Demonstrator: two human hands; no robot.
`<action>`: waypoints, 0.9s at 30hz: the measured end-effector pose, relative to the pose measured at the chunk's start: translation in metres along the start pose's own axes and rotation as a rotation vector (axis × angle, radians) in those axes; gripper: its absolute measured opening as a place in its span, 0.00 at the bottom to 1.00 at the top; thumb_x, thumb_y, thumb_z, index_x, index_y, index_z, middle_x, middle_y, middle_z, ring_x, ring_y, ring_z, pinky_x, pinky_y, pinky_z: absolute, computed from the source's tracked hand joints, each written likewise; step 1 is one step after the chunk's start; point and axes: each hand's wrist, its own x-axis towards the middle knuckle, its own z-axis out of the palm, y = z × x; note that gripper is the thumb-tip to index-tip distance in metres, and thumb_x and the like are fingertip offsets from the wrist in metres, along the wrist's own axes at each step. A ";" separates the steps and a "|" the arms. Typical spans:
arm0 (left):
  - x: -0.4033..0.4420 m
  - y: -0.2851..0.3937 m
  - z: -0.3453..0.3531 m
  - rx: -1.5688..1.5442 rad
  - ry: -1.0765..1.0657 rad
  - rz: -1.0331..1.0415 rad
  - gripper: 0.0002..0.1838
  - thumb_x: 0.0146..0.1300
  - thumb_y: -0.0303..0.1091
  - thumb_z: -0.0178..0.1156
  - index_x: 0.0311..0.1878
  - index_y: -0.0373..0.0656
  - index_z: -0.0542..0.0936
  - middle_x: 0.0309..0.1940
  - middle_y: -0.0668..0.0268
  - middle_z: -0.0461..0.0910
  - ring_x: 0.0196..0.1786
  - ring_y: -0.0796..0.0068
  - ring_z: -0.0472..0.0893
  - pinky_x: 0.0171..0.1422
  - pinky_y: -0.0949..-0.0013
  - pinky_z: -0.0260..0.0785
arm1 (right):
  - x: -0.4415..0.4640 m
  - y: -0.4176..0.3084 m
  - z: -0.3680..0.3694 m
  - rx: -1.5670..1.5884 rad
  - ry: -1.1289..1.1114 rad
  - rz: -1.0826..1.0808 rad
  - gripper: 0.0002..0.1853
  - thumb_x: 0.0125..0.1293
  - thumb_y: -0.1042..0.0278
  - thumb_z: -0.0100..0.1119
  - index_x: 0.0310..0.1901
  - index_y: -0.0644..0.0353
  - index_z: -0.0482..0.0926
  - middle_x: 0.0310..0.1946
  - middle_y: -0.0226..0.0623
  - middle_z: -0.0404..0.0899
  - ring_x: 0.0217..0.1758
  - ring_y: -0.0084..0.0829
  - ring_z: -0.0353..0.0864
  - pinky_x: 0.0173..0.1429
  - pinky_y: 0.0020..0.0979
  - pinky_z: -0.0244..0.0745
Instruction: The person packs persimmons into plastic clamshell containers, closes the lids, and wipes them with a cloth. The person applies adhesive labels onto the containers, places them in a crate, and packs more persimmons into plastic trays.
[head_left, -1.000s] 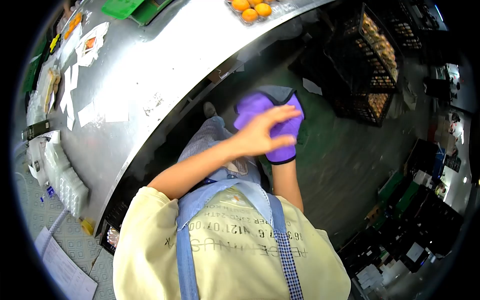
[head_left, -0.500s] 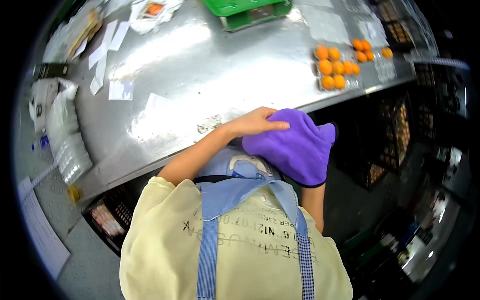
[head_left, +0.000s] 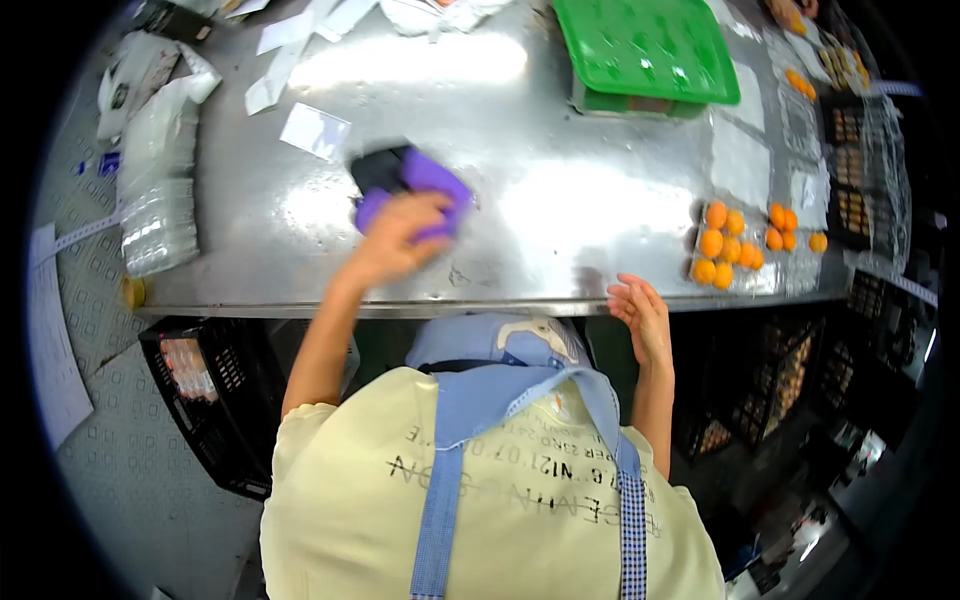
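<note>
My left hand [head_left: 400, 240] holds a purple and black fabric piece [head_left: 435, 185] over the left-centre part of the metal table [head_left: 560, 260]. Motion blurs both the hand and the fabric. At the table's front edge my right hand [head_left: 642, 315] is bare and empty, its fingers loosely bent and apart. Just beyond the fabric lies a small clear packet or card [head_left: 315, 131]. Oranges [head_left: 716, 244] sit in a clear tray to the right of my right hand.
A green-lidded box [head_left: 645, 50] stands at the back. Stacked clear plastic trays [head_left: 160, 190] line the left end. Black crates [head_left: 215, 400] are below the table on both sides. Another person's hand [head_left: 790, 12] shows at the top right.
The purple fabric has come off my right hand and moved left over the table in my left hand. The view has turned, bringing the table across in front of me.
</note>
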 end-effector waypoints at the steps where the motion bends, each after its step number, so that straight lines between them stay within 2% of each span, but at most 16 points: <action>1: -0.002 0.004 0.023 -0.030 -0.130 0.026 0.13 0.56 0.37 0.68 0.40 0.40 0.82 0.54 0.57 0.80 0.54 0.55 0.79 0.57 0.56 0.71 | 0.004 0.000 0.002 0.000 -0.016 0.005 0.17 0.75 0.60 0.51 0.56 0.64 0.76 0.42 0.38 0.84 0.39 0.23 0.82 0.46 0.25 0.77; 2: -0.004 0.007 0.046 -0.063 -0.258 0.048 0.13 0.58 0.40 0.67 0.41 0.41 0.83 0.54 0.58 0.81 0.52 0.56 0.81 0.55 0.57 0.73 | 0.007 0.000 0.002 -0.001 -0.027 0.011 0.17 0.75 0.60 0.52 0.56 0.64 0.77 0.42 0.38 0.84 0.39 0.23 0.82 0.46 0.24 0.77; 3: 0.000 0.027 0.067 0.068 -0.445 0.075 0.13 0.60 0.39 0.66 0.44 0.44 0.83 0.56 0.61 0.80 0.56 0.60 0.78 0.58 0.57 0.68 | 0.009 0.001 0.001 -0.002 -0.032 0.019 0.17 0.75 0.60 0.52 0.55 0.64 0.77 0.42 0.38 0.84 0.40 0.23 0.82 0.46 0.24 0.77; 5: 0.003 0.028 0.131 0.107 -0.381 0.275 0.13 0.63 0.41 0.62 0.47 0.47 0.82 0.55 0.64 0.80 0.52 0.62 0.78 0.53 0.57 0.67 | 0.012 0.003 0.000 0.017 -0.028 0.021 0.17 0.75 0.61 0.52 0.56 0.65 0.76 0.42 0.38 0.83 0.39 0.24 0.82 0.45 0.25 0.77; 7: 0.035 0.030 0.170 0.047 -0.288 0.292 0.11 0.65 0.41 0.59 0.46 0.49 0.81 0.51 0.66 0.82 0.50 0.64 0.77 0.51 0.58 0.67 | 0.015 0.007 -0.005 0.052 -0.012 0.004 0.17 0.74 0.62 0.53 0.56 0.65 0.76 0.41 0.38 0.83 0.38 0.24 0.82 0.44 0.25 0.77; 9: 0.068 0.017 0.205 -0.020 -0.432 0.146 0.10 0.66 0.42 0.59 0.45 0.48 0.80 0.47 0.63 0.83 0.46 0.62 0.78 0.48 0.59 0.69 | 0.012 0.012 -0.016 0.126 0.067 -0.039 0.16 0.74 0.63 0.54 0.56 0.65 0.76 0.40 0.38 0.83 0.38 0.25 0.82 0.44 0.25 0.77; 10: 0.085 0.028 0.199 -0.150 -0.449 -0.092 0.12 0.67 0.42 0.58 0.45 0.44 0.78 0.44 0.59 0.83 0.44 0.56 0.79 0.47 0.58 0.71 | 0.008 0.013 -0.022 0.155 0.111 -0.060 0.16 0.73 0.63 0.54 0.56 0.65 0.76 0.40 0.38 0.83 0.38 0.25 0.81 0.44 0.25 0.77; 11: 0.095 0.031 0.192 -0.355 -0.335 -0.228 0.18 0.70 0.46 0.54 0.50 0.41 0.78 0.41 0.51 0.83 0.44 0.52 0.82 0.47 0.54 0.73 | 0.004 0.013 -0.029 0.187 0.157 -0.083 0.16 0.73 0.63 0.55 0.55 0.65 0.76 0.40 0.38 0.83 0.38 0.25 0.81 0.44 0.25 0.77; 12: 0.104 0.033 0.177 -0.458 -0.207 -0.295 0.21 0.71 0.48 0.53 0.54 0.39 0.77 0.42 0.52 0.83 0.47 0.56 0.83 0.49 0.57 0.74 | 0.001 0.018 -0.038 0.227 0.183 -0.113 0.16 0.73 0.64 0.55 0.55 0.65 0.76 0.40 0.38 0.83 0.38 0.24 0.81 0.43 0.25 0.77; 15: 0.107 0.011 0.109 -0.658 -0.105 -0.594 0.21 0.72 0.46 0.53 0.59 0.43 0.76 0.43 0.57 0.82 0.48 0.62 0.80 0.55 0.61 0.72 | -0.007 0.032 -0.053 0.311 0.256 -0.136 0.15 0.72 0.64 0.56 0.54 0.65 0.76 0.38 0.37 0.83 0.37 0.23 0.81 0.43 0.24 0.77; 17: 0.075 -0.015 0.043 -0.836 0.138 -0.615 0.19 0.72 0.43 0.52 0.59 0.42 0.74 0.45 0.60 0.79 0.49 0.67 0.79 0.54 0.65 0.72 | -0.007 0.041 -0.055 0.334 0.310 -0.098 0.15 0.72 0.63 0.58 0.52 0.64 0.77 0.37 0.36 0.83 0.36 0.22 0.81 0.43 0.23 0.77; 19: 0.042 -0.035 -0.009 -0.853 0.364 -0.525 0.18 0.72 0.40 0.52 0.59 0.42 0.73 0.47 0.63 0.77 0.50 0.72 0.77 0.53 0.69 0.72 | -0.006 0.044 -0.054 0.316 0.293 -0.105 0.14 0.71 0.63 0.58 0.51 0.63 0.78 0.37 0.35 0.83 0.35 0.22 0.81 0.42 0.23 0.77; 21: 0.024 -0.043 -0.032 -0.460 0.448 -0.488 0.16 0.72 0.39 0.53 0.56 0.41 0.73 0.45 0.67 0.75 0.48 0.75 0.75 0.53 0.69 0.71 | -0.004 0.046 -0.053 0.311 0.238 -0.115 0.13 0.72 0.64 0.56 0.52 0.62 0.77 0.37 0.32 0.82 0.35 0.20 0.80 0.43 0.22 0.76; 22: 0.016 -0.050 -0.037 -0.092 0.382 -0.437 0.16 0.72 0.42 0.54 0.55 0.43 0.76 0.45 0.63 0.77 0.50 0.68 0.77 0.57 0.68 0.69 | -0.003 0.047 -0.053 0.302 0.227 -0.132 0.13 0.72 0.64 0.56 0.51 0.62 0.78 0.37 0.33 0.83 0.35 0.21 0.80 0.43 0.22 0.76; 24: -0.002 -0.065 -0.038 0.290 0.047 -0.756 0.17 0.69 0.42 0.58 0.56 0.47 0.77 0.49 0.56 0.78 0.55 0.59 0.76 0.63 0.64 0.65 | 0.000 0.046 -0.054 0.275 0.208 -0.142 0.13 0.71 0.64 0.56 0.50 0.62 0.79 0.37 0.33 0.84 0.35 0.20 0.80 0.42 0.21 0.75; 27: -0.019 -0.061 -0.012 0.900 0.015 -0.650 0.21 0.63 0.41 0.63 0.59 0.51 0.77 0.55 0.52 0.77 0.60 0.52 0.73 0.67 0.58 0.61 | -0.002 0.046 -0.066 0.234 0.185 -0.195 0.13 0.71 0.64 0.57 0.50 0.62 0.79 0.37 0.33 0.84 0.34 0.19 0.80 0.42 0.21 0.75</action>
